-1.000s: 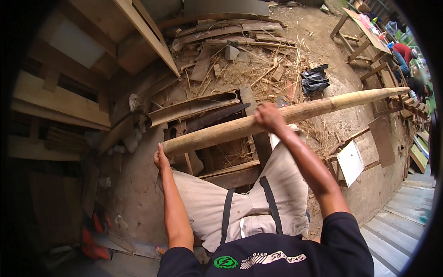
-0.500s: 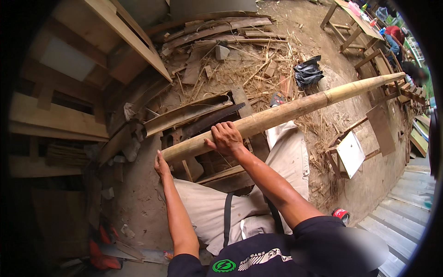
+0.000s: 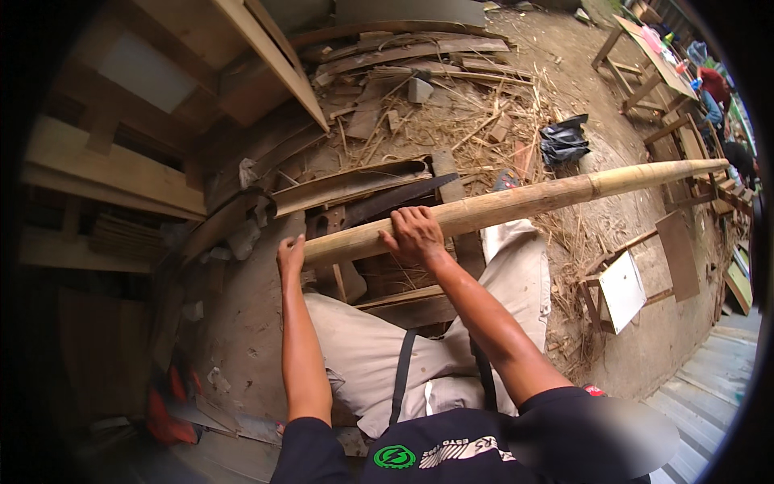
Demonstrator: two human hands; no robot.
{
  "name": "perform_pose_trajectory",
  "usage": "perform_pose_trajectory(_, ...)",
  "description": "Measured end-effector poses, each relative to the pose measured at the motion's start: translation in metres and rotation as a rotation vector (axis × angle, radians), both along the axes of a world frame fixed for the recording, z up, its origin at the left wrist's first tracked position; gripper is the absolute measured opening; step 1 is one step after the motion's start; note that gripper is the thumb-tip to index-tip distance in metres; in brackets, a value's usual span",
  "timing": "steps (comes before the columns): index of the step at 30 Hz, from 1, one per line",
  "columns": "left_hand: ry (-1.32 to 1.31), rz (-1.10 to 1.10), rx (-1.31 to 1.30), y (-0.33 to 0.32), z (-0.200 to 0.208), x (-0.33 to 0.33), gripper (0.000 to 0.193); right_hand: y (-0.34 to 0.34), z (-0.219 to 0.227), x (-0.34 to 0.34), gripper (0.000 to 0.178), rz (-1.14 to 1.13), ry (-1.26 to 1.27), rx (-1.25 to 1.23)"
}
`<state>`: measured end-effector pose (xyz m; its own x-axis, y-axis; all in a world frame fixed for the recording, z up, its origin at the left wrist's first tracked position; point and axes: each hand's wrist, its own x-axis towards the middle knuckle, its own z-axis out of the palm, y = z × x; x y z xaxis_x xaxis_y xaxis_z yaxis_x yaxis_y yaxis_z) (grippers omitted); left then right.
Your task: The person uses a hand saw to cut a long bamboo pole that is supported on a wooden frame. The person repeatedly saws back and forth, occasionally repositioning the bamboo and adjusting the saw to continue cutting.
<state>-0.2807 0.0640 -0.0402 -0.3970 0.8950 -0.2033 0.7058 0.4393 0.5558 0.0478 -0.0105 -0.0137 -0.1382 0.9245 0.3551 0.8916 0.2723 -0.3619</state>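
A long, pale bamboo pole [image 3: 516, 200] lies slantwise in front of me, its far end reaching to the right. My left hand [image 3: 291, 254] is closed at its near-left end, thumb on top; part of that grip is hidden. Farther along, my right hand [image 3: 416, 234] is wrapped over the top of the pole. Just behind the pole lies a hand saw [image 3: 403, 198] with a dark blade, partly covered by the bamboo. Beside the saw rests a curved, trough-like piece [image 3: 347, 190].
Boards and offcuts [image 3: 411, 58] are heaped at the back, with shavings around. A black plastic bag [image 3: 564, 139] lies beyond the pole. Wooden frames [image 3: 105, 173] stand left. A wooden table [image 3: 653, 56] and a person [image 3: 713, 89] are at far right, a white-topped piece [image 3: 622, 290] nearer.
The view has shifted, and the pole now lies a little more level. My left fingers, stretched along the pole's end before, are now curled at it. My right hand keeps its hold.
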Motion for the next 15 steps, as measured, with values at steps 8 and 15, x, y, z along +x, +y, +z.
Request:
perform_pose_trajectory(8, 0.159, -0.285, -0.386, 0.044, 0.024, 0.017, 0.073, -0.034, 0.017, 0.008, 0.049, -0.074, 0.154, 0.087)
perform_pose_trajectory(15, 0.108, -0.456, 0.295, 0.02, 0.011, 0.006, 0.051, -0.083, 0.032, 0.026, 0.047, -0.194, 0.322, 0.105)
